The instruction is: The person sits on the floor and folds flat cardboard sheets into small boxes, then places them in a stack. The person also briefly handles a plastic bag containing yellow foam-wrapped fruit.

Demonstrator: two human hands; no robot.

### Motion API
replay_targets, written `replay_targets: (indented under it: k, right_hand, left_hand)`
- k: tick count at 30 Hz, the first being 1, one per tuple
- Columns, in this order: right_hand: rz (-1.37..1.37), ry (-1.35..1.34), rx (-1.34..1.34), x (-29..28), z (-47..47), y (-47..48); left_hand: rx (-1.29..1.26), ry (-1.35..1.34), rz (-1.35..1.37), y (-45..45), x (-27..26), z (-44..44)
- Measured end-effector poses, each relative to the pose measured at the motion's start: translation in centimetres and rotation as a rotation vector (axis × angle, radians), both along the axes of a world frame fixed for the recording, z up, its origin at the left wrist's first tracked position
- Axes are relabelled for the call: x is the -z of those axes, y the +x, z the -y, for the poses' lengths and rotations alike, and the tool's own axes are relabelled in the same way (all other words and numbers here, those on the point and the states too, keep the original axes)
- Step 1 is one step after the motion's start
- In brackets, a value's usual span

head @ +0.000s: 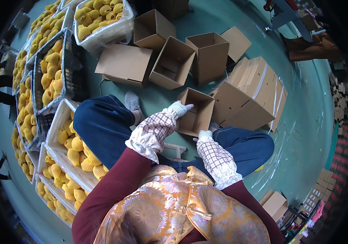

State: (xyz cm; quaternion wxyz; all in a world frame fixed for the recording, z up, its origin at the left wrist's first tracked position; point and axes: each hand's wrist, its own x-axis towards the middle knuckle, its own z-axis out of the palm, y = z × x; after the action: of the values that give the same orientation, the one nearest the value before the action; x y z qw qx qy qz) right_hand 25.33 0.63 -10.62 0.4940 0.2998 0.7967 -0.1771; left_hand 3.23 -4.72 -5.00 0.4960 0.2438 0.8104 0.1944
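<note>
An open-topped cardboard box [203, 114] stands between my knees, its inside bare. My left hand [180, 108], in a striped glove, grips the box's left rim with fingers over the edge. At its near rim is my right hand [204, 135], also gloved, with the fingertips hooked on the cardboard. Just past it stand more open boxes, one in the middle [172, 62], another to the right [209, 56]. A strapped bundle of flattened cartons [247, 94] lies against the box's right side.
Crates of yellow net-wrapped fruit crowd the left, among them a white crate [67, 155] by my left leg and a dark crate [67, 64]. A closed-looking carton [126, 62] lies ahead. Loose white straps [273, 164] litter the floor at right. A person's brown-clad leg [311, 47] shows upper right.
</note>
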Motion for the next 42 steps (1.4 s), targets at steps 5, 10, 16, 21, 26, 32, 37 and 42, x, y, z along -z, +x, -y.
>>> replay_targets:
  k: [5,10,16,21,26,32,37,42]
  right_hand:
    - [-0.193,0.047,0.254,-1.8,-0.1,-2.5]
    - [0.003,0.113,0.445,-2.6,-4.4,-11.1]
    - [-0.51,0.116,1.223,-5.3,-12.8,-16.1]
    - [-1.034,-0.189,1.882,-6.3,-17.7,-18.4]
    - [-1.069,-0.472,2.021,-9.1,-16.7,-17.6]
    - [-1.035,-0.25,1.247,-16.3,-11.6,-6.2]
    - [-1.353,0.688,0.617,-22.3,-22.4,3.1]
    - [-0.622,0.447,0.751,-22.6,-28.3,5.3]
  left_hand:
    - [-0.472,0.128,0.384,-3.5,-3.0,-1.0]
    - [-0.918,0.344,0.501,-8.2,-2.9,-4.9]
    - [-0.85,0.257,0.398,-12.5,-2.2,-12.7]
    - [-0.8,0.279,0.31,-15.8,-3.9,-13.9]
    - [-0.883,0.324,0.553,-14.8,-4.5,-11.0]
    - [-0.867,0.328,0.52,-12.6,-6.1,-6.7]
    - [-1.072,0.448,0.388,-12.9,-4.0,-4.3]
    - [-0.974,0.533,0.45,-9.9,-1.1,-3.6]
